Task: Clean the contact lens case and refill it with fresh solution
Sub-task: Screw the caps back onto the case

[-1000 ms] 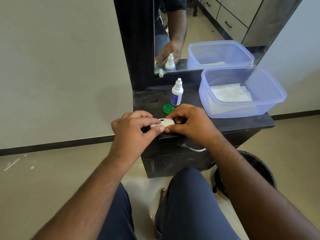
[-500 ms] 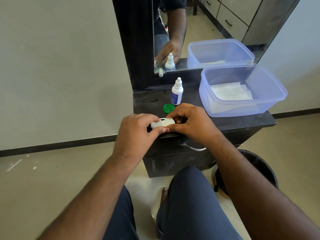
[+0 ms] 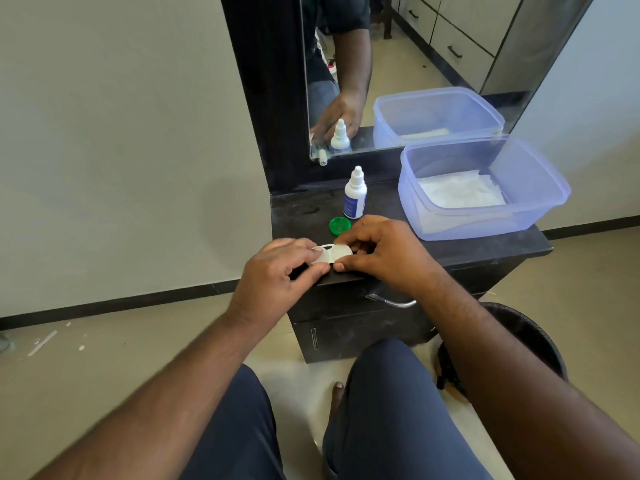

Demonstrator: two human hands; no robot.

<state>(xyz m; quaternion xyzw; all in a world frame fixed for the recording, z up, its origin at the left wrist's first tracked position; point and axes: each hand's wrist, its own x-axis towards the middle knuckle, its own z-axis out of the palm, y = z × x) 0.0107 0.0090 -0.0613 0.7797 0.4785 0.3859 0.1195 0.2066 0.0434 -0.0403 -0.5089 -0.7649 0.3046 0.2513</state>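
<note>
1. Since a second ago the lens case (image 3: 330, 255) is hardly shifting: it is staying at the front edge of the desk (image 3: 304, 216), near its front left corner. The left hand (image 3: 277, 275) is closing in a little tighter on the case's left end, and the right hand (image 3: 381, 251) is staying curled over the right end.
2. The grip of the left hand is pinching the left end of the case between thumb and forefinger; the grip of the right hand is pinching the right end, fingers curled round it. Whether a second cap is under the right fingers I cannot tell.
3. The green cap (image 3: 339, 225) is lying loose on the desk just behind the hands, so one well is already open. I am judging that the person is working at the other cap, or steadying the case for cleaning; nothing has been refilled yet.
4. The case is lying roughly flat, its long axis running left to right along the front edge of the desk, its top facing up.
5. The dropper bottle (image 3: 355, 195) is standing upright behind the green cap, capped. The plastic tub (image 3: 540, 216) is sitting at the right side of the desk with a white cloth (image 3: 460, 190) inside.
</note>
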